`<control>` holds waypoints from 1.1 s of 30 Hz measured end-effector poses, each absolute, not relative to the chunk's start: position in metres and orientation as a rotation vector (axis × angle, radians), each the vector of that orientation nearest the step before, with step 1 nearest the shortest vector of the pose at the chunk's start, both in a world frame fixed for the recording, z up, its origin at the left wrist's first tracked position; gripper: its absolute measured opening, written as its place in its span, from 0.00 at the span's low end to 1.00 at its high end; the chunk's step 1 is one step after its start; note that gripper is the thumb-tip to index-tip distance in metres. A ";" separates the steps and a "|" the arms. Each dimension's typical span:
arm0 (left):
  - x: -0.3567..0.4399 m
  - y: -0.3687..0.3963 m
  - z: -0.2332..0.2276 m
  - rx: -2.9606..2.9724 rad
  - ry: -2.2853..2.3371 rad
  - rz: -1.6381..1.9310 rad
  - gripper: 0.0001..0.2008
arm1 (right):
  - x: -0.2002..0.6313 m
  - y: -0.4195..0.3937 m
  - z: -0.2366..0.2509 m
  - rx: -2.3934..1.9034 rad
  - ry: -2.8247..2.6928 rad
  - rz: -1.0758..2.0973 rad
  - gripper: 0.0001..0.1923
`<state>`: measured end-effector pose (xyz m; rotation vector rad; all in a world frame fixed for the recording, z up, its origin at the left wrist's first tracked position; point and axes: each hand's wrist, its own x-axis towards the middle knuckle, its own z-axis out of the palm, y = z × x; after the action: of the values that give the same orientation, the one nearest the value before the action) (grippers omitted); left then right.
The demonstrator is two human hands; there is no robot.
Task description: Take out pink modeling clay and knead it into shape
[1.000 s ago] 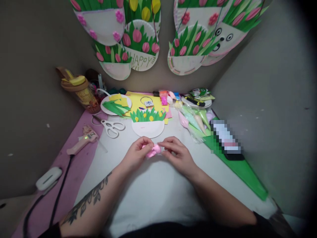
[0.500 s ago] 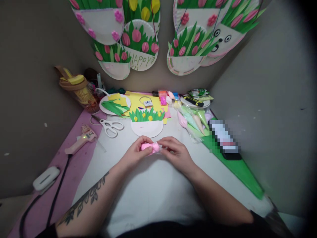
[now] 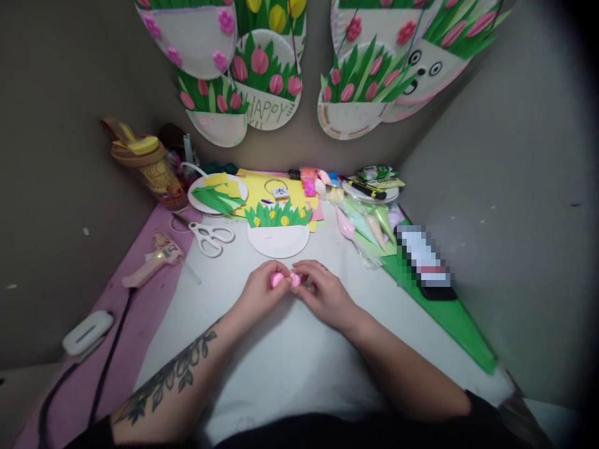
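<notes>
Wall (image 3: 310, 121): grey, with flower plates (image 3: 269, 103) hanging above and beyond the paper basket (image 3: 277, 241), probably hung there to stay off the desk.
Desk (image 3: 281, 368): largely under a white cover, which perhaps shields the surface; the paper basket lies flat on it, facing the person.
Pink lump: small and soft-looking (image 3: 277, 280), held just nearer the person than the paper basket.
Left hand: closed on the lump (image 3: 266, 284), thumb against index finger, apparently to steady it.
Right hand: fingers curled (image 3: 326, 291) about the lump's right end; how firmly they grip cannot be told.
Scissors: left of the paper basket (image 3: 200, 231), loops turned inward, which would suit a quick reach.
Glue gun: farther left of the paper basket (image 3: 148, 267), its light on, seemingly set aside so the hot tip stays away from the fingers.
Clay bags: right of the paper basket (image 3: 373, 232), grouped together, likely for easy choosing.
Phone: well right of the paper basket (image 3: 425, 262), lying on green paper (image 3: 465, 337), screen up, presumably for viewing.
</notes>
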<state>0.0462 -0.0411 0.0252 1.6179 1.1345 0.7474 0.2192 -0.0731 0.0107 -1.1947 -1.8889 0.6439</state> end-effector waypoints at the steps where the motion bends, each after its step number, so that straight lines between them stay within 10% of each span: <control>1: 0.046 -0.041 0.025 1.586 1.107 0.763 0.03 | 0.219 -0.073 0.011 -1.197 -1.889 0.641 0.13; 20: 0.045 -0.038 0.016 1.185 0.853 1.070 0.13 | 0.213 -0.072 0.017 -1.249 -1.136 1.314 0.11; 33: 0.044 -0.035 0.025 1.179 0.920 0.975 0.14 | 0.225 -0.070 0.021 -1.405 -1.259 1.239 0.08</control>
<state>0.0442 -0.0354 0.0248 1.1790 0.9201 0.9749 0.2250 -0.0700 0.0211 -1.4051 -1.2586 1.2387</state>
